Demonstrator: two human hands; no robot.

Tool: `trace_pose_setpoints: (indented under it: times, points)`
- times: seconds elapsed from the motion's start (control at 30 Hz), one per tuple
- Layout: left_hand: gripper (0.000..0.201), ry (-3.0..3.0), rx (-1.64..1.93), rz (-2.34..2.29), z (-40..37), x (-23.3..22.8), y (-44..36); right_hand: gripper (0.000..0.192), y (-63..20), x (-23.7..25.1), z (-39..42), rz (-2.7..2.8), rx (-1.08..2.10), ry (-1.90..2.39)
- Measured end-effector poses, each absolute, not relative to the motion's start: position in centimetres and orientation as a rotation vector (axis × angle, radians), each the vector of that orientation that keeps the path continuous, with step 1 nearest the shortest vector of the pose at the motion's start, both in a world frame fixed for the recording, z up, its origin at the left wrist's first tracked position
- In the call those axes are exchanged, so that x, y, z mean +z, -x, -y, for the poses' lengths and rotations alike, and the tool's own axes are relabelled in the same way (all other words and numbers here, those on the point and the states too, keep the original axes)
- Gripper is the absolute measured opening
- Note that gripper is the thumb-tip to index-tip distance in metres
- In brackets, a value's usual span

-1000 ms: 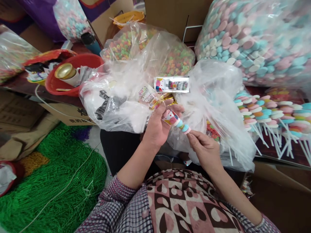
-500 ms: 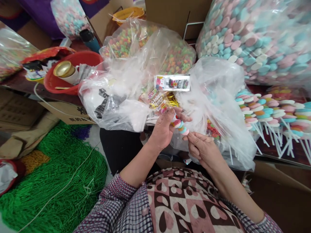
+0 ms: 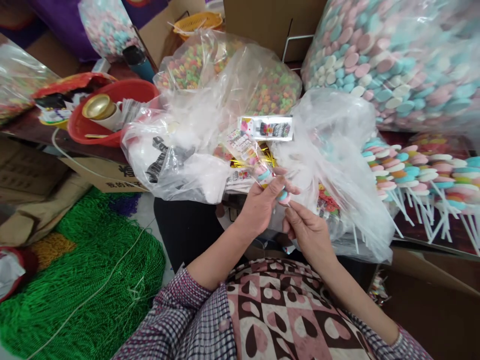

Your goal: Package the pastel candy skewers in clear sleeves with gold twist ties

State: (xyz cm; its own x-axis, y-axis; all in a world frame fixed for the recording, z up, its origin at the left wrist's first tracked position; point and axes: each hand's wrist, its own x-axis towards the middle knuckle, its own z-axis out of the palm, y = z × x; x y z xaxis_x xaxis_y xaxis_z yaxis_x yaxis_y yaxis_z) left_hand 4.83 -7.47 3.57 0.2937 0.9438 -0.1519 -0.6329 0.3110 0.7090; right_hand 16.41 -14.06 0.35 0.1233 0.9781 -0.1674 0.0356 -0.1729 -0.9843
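A marshmallow skewer (image 3: 264, 176) in pink, blue, white and orange tilts up and to the left between my two hands, its upper part inside a clear printed wrapper (image 3: 243, 146). My left hand (image 3: 262, 205) is closed around the wrapped candy at its middle. At the lower end, my right hand (image 3: 302, 223) pinches the stick just under the last pink marshmallow. Most of the stick is hidden by the right fingers. Just beyond the hands lie a silver printed packet (image 3: 267, 128) and gold twist ties (image 3: 268, 156).
Clear bags of colourful candy (image 3: 275, 92) and a big bag of marshmallows (image 3: 390, 65) stand behind. Several marshmallow skewers (image 3: 423, 175) lie at right. A red basin (image 3: 80, 131) stands at left, above green cord (image 3: 112, 260) on the floor.
My left hand has slid down the skewer toward my right hand, so more wrapped candy shows above it. The right hand has shifted slightly and still pinches the stick end.
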Motion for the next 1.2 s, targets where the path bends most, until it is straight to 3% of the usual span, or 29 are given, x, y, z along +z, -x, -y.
trace_pose_setpoints:
  times: [0.2, 0.43, 0.67, 0.83, 1.07, 1.2]
  points:
    - [0.045, -0.647, 1.173, -0.577, 7.0, 4.5, -3.6, 0.039, -17.0, -0.4, 13.9, 0.977, 1.218, 1.351]
    - [0.022, -0.704, 1.167, -0.610, 6.7, 5.0, -4.3, 0.038, -17.1, 0.1, 13.9, 0.963, 1.311, 1.332]
    - [0.032, -0.706, 1.007, -0.642, 8.8, 3.3, -5.8, 0.034, -16.7, 0.8, 13.7, 0.946, 1.353, 1.261]
    - [0.051, -0.725, 1.092, -0.537, 7.4, 4.2, -3.6, 0.032, -17.3, 0.4, 13.9, 0.969, 1.307, 1.244]
    - [0.025, -0.665, 1.212, -0.625, 6.2, 5.0, -3.9, 0.033, -17.2, 0.5, 13.7, 1.062, 1.356, 1.288]
    - [0.026, -0.619, 1.119, -0.642, 7.1, 4.3, -5.0, 0.036, -16.7, 1.4, 12.9, 1.129, 1.322, 1.301]
